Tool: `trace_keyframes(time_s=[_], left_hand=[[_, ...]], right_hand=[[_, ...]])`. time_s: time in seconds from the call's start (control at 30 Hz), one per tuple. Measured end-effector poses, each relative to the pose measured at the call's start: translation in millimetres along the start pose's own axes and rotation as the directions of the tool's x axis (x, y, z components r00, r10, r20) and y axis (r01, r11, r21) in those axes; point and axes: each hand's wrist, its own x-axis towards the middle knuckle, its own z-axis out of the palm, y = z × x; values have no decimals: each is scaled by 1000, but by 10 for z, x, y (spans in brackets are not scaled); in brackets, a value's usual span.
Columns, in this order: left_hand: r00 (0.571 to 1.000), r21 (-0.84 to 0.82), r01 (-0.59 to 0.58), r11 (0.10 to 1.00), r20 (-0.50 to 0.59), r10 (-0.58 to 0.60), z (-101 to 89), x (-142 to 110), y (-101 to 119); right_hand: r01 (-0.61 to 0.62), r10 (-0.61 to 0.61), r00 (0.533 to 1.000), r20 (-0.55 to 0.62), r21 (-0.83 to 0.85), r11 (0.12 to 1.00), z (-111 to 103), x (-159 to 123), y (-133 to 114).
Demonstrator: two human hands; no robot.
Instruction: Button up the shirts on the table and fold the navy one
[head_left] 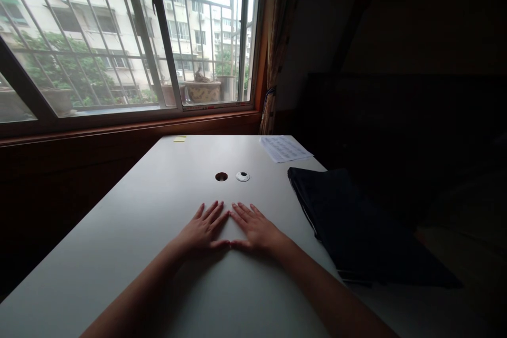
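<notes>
Both of my hands lie flat, palms down, on a white table [119, 243]. My left hand [205, 228] has its fingers spread and holds nothing. Beside it, my right hand [253, 227] is also spread and empty. The two thumbs and index fingertips meet or nearly meet, framing a small patch of tabletop. Just beyond the fingertips are a round cable hole [221, 176] and, to its right, a round white cover [243, 176] with a dark opening.
A dark cloth [356, 222] drapes over the table's right edge. Printed sheets [285, 148] lie at the far right corner, a yellow sticky note [179, 138] at the far left. Behind the table are a barred window [166, 37] and a tied curtain [273, 63].
</notes>
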Motion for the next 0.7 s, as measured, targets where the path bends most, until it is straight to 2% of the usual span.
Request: trace_keyframes(time_s=[0.7], left_hand=[[1000, -1, 3, 1000, -2, -3, -1, 0, -4]], right_hand=[[-3, 3, 1000, 4, 1, 1000, 4, 16, -2]])
